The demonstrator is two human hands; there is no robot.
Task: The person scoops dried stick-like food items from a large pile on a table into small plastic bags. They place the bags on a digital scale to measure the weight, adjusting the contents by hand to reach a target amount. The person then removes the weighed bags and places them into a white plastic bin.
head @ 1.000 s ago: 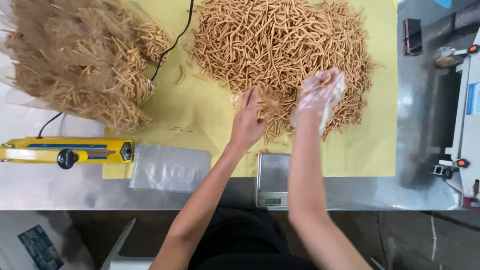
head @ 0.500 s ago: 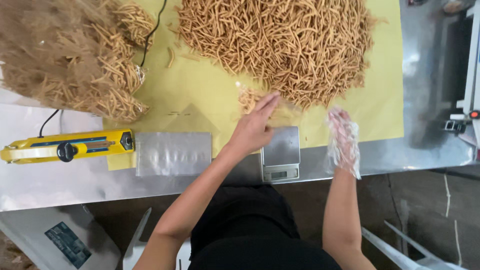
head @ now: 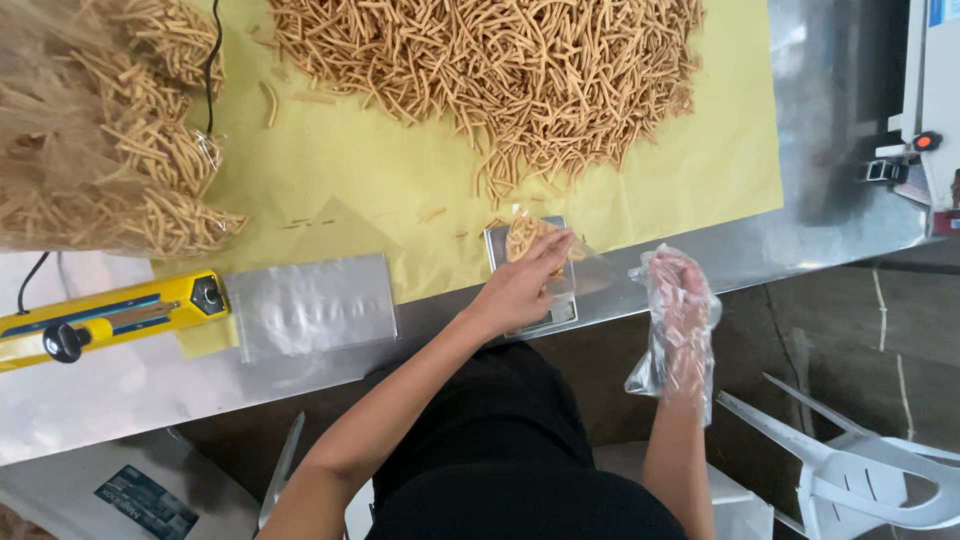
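Note:
My left hand [head: 520, 288] rests on a small clear bag [head: 527, 236] partly filled with tan snack sticks. The bag sits on a small digital scale [head: 560, 312] at the table's near edge, and my fingers lie over its mouth. My right hand [head: 680, 300] wears a loose clear plastic glove. It hangs just off the table edge to the right of the scale, with nothing in it. A big loose pile of the same sticks [head: 490, 70] lies on yellow paper [head: 380, 190] beyond the scale.
At the left stand a large clear sack of sticks [head: 100, 150], a yellow heat sealer [head: 110, 320] and a flat stack of clear bags [head: 310, 305]. A grey machine [head: 930, 120] sits at the right edge. A white plastic chair [head: 860, 470] is at the lower right.
My left hand came back from the pile's edge onto the bag on the scale. My gloved right hand withdrew from the pile to beyond the table edge. The view shifted nearer.

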